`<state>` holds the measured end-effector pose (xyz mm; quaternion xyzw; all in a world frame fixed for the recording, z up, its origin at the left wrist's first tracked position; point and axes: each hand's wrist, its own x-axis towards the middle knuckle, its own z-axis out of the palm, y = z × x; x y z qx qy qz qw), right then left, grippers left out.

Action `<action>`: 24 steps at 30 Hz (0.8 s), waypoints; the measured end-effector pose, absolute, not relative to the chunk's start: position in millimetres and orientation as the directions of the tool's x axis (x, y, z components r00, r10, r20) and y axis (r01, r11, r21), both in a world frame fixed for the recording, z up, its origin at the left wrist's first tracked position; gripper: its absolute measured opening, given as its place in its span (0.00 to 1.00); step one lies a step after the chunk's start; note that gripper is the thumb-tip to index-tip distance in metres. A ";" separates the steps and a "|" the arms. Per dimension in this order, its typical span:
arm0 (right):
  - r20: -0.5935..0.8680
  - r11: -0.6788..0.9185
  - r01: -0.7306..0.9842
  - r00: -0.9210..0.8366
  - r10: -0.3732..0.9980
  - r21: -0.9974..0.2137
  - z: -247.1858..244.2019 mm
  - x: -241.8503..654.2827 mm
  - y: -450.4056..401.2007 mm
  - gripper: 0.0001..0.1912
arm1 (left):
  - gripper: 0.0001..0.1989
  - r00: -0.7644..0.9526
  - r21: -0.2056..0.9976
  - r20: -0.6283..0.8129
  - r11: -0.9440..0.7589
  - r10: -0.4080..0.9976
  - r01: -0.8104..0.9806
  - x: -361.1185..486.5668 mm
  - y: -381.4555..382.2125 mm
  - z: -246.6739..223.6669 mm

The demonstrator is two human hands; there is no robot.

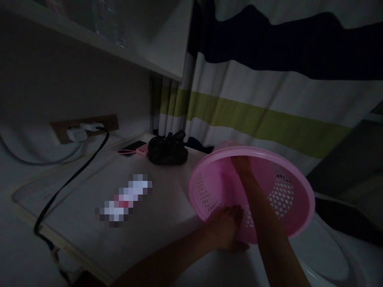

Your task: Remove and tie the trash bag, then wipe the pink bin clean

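A pink plastic basket (295, 179) with round holes in its wall is tipped on its side, its wide mouth facing me. My left hand (228, 226) is closed over the near lower rim, with fingers inside and the thumb outside below. Deep in the basket is my right hand (241, 164), close to the inner wall or bottom. Its fingers are too dark to make out, so I cannot tell whether it grips anything.
A knotted black plastic bag (168, 149) sits on the white desk (167, 203) beside a pink strapped item (143, 150) and a dark phone-like slab (134, 146). Left are a blurred-out lit object (124, 201), plugged chargers (78, 133) and a black cable (74, 176). A striped curtain (257, 91) hangs behind.
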<state>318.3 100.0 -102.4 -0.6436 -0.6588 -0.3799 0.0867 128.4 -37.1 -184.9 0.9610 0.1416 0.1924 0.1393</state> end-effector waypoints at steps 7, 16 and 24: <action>0.495 -0.091 0.863 -0.196 0.847 0.497 -127.7 316.6 99.5 0.15 | 0.46 0.881 0.296 0.355 -0.932 0.313 0.212 129.8 -36.6 -186.1; 0.286 0.011 0.821 -0.212 0.934 0.570 -153.4 306.7 90.3 0.17 | 0.45 0.879 0.306 0.356 -0.928 0.318 0.212 131.1 -36.6 -186.8; 0.057 0.197 0.808 -0.274 0.960 0.555 -167.7 297.6 91.5 0.15 | 0.42 0.873 0.337 0.371 -0.922 0.316 0.191 130.3 -35.3 -182.9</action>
